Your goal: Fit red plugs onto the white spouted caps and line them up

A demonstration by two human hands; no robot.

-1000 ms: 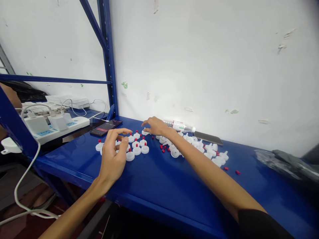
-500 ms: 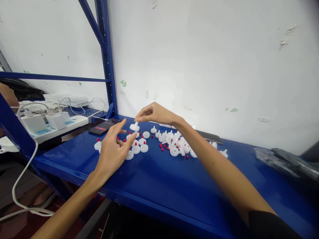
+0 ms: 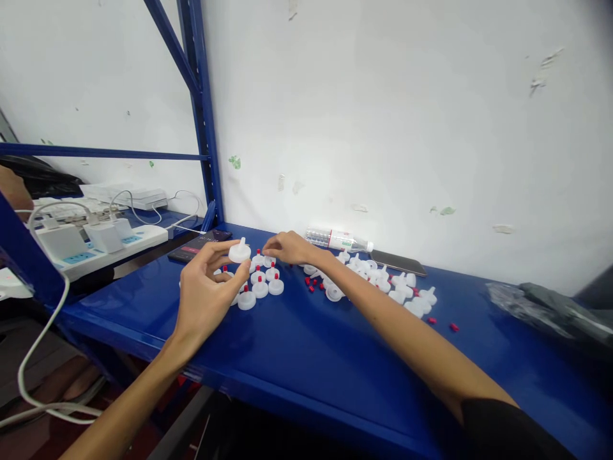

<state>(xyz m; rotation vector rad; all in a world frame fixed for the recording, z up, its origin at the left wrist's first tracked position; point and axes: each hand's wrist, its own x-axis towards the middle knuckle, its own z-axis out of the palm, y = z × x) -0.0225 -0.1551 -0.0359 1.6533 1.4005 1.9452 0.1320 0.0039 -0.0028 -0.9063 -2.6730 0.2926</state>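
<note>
My left hand is closed on a white nozzle cap, gripped by its rim between thumb and fingers, spout upward and without a red tip. Farther right, my right hand reaches low over the table with fingertips pinched together; what they hold, if anything, is hidden. Between and below the hands stand several white nozzle caps with red tips, spouts up, partly behind my left hand. A loose pile of untipped white nozzle caps lies past my right forearm, with small red tips scattered beside it.
All this is on a blue metal table against a white wall. A clear bottle and a dark phone lie at the back. Another phone is behind my left hand. A power strip with chargers stands left; a plastic bag lies right.
The bare nozzle cap has passed from my right hand into my left. My right hand has moved lower, toward the table, its fingers closed.
</note>
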